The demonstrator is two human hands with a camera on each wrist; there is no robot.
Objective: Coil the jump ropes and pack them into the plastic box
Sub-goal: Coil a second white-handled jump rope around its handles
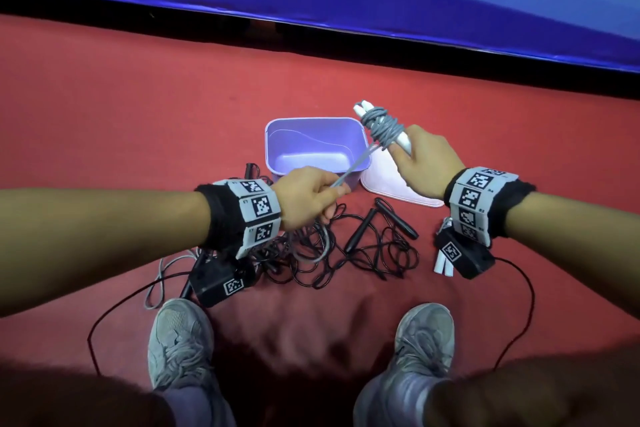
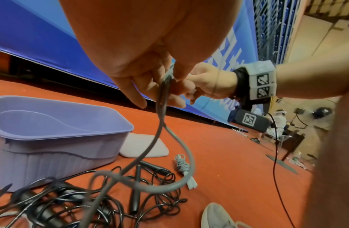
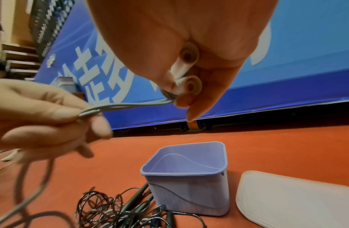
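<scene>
Fingers of the right hand [image 1: 424, 163] curl round the two white handles [image 3: 186, 77] of a grey jump rope [image 1: 381, 125], holding them side by side with several turns of cord already wound about them just above the fingertips. From that bundle the cord runs taut down to the left hand [image 1: 308, 198], whose thumb and fingers [image 3: 60, 112] pinch a doubled length of it; below those fingers the loose remainder [image 2: 169, 182] hangs in a slack loop toward the floor.

Judged from this, the step in hand is the winding of the grey rope round its own handles, about half done. Next, the left hand likely needs to carry the taut cord round the handles again, feeding slack through its fingers, then tuck the end so the turns hold.

Beyond both sets of fingers sits the purple plastic box [image 1: 277, 142], open, with nothing visible inside. Its pale lid [image 1: 388, 184] lies flat beside it, under the right hand. Beneath the left fingers a tangle of black jump ropes [image 1: 346, 253] with black handles sprawls on the red floor, not yet coiled. Near the right wrist lies another grey rope [image 2: 182, 168], apparently already wound, though the blur leaves that uncertain.
</scene>
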